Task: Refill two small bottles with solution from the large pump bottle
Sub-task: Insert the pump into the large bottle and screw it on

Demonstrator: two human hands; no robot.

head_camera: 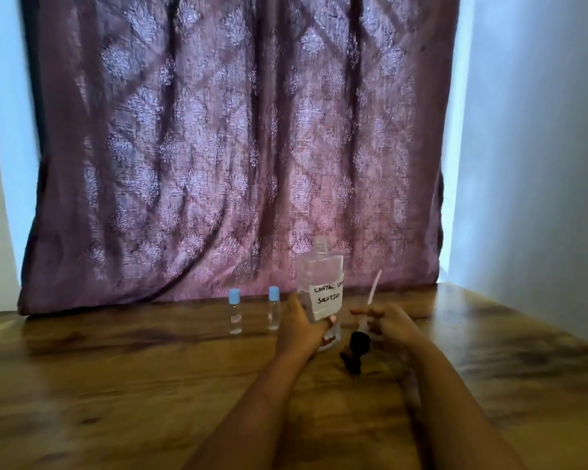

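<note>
Count, small: 2 clear bottles w/ light-blue caps, both capped and upright: small bottle A, small bottle B. B stands just beside A at its 3 o'clock, not touching.
Count, large: 1 large bottle, clear, upright, neck open at top; liquid level unclear.
Count, pump: 1 pump, out of the bottle; black head low, pale dip tube slanting up toward 1 o'clock.
Writing: white label on large bottle, handwritten, reads "CONTACT L…" / "SOLUTION"; 2nd word cut off round the curve. Small tag on A, too small to read.
Left hand: fingers wrapped round lower part of large bottle, from its 8 o'clock side.
Right hand: holds pump at tube just above the head, approx 4 o'clock of large bottle; finger detail blurred.
Position: A and B at 9 o'clock of large bottle, near, all twd far edge.
Table: dark-streaked wood, glossy.
Room: purple patterned curtain hangs behind, hem reaching table; pale wall at 3 o'clock.
</note>
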